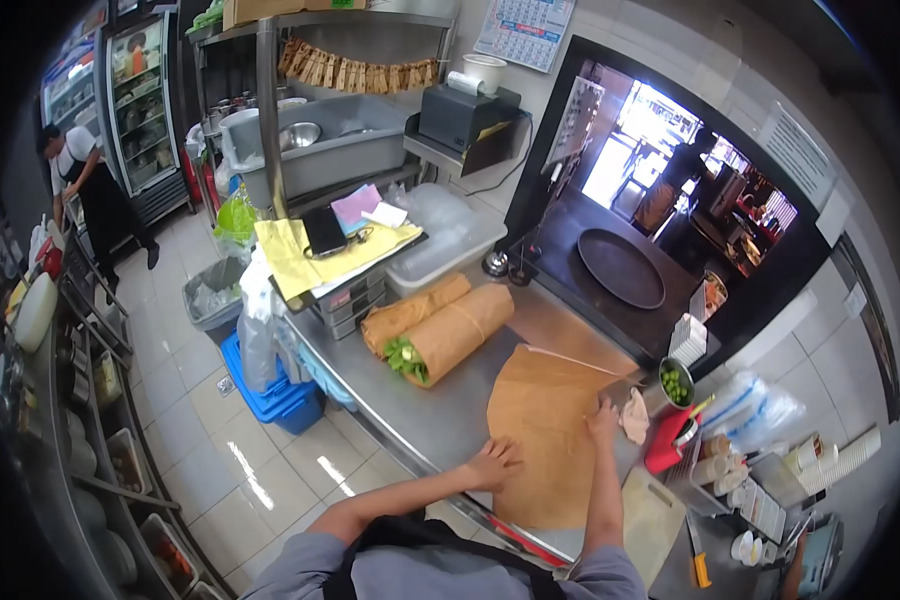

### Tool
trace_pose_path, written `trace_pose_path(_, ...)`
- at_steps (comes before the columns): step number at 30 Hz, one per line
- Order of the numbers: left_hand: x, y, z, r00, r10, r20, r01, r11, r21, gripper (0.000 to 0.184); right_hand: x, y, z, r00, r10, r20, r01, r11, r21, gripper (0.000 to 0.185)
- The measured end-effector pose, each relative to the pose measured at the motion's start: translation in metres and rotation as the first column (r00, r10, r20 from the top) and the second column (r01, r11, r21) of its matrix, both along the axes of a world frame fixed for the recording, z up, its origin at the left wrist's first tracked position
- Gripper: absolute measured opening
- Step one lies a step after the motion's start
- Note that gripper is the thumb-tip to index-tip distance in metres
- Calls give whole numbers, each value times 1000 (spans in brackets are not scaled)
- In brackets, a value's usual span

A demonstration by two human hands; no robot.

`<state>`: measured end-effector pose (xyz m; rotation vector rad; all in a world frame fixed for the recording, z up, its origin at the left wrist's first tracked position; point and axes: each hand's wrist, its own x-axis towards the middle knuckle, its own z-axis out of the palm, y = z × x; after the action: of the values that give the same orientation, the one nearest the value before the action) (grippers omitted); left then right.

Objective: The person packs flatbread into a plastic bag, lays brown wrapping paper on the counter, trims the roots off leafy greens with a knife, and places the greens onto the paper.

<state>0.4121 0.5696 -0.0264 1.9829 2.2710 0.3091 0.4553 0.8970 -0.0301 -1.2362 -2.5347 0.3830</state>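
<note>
A large sheet of brown paper [545,440] lies on the steel counter in front of me. My left hand [495,465] rests on its left edge, fingers stretched out and lying flat. At the sheet's right edge, my right hand [602,420] has its fingers curled on the paper. Left of the sheet lies a brown paper roll [465,335] with green leaves [407,360] showing at its near end. A second paper roll [395,318] sits behind it. Just right of my right hand is a crumpled pinkish cloth [634,416].
A cutting board [655,520] and an orange-handled knife [700,565] lie at right, near a red holder [662,447] and a metal cup of green fruit [676,383]. A dark round tray [620,268] sits in the pass-through. A co-worker [90,190] stands far left.
</note>
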Motion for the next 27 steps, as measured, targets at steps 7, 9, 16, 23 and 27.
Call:
trace_pose_path(7, 13, -79, 75, 981, 49, -186, 25, 926, 376, 42, -117, 0, 69, 1000, -7, -17, 15, 852, 523, 59)
trace_pose_path(9, -12, -108, 93, 972, -133, -195, 195, 917, 348, 37, -157, -18, 123, 994, 50, -95, 12, 827, 562, 58)
trace_pose_path(16, -117, -216, 84, 966, -35, 257, -98, 867, 488, 42, -305, -136, 231, 749, 533, -395, -283, 795, 536, 47)
trace_pose_path(23, -236, -235, 180, 946, 323, 32, -276, 749, 602, 57, -430, -315, 202, 339, 858, -386, -783, 485, 391, 57)
trace_pose_path(27, -290, -225, 223, 801, 550, 235, -530, 471, 705, 72, -460, -329, 208, 441, 842, -309, -880, 474, 34, 55)
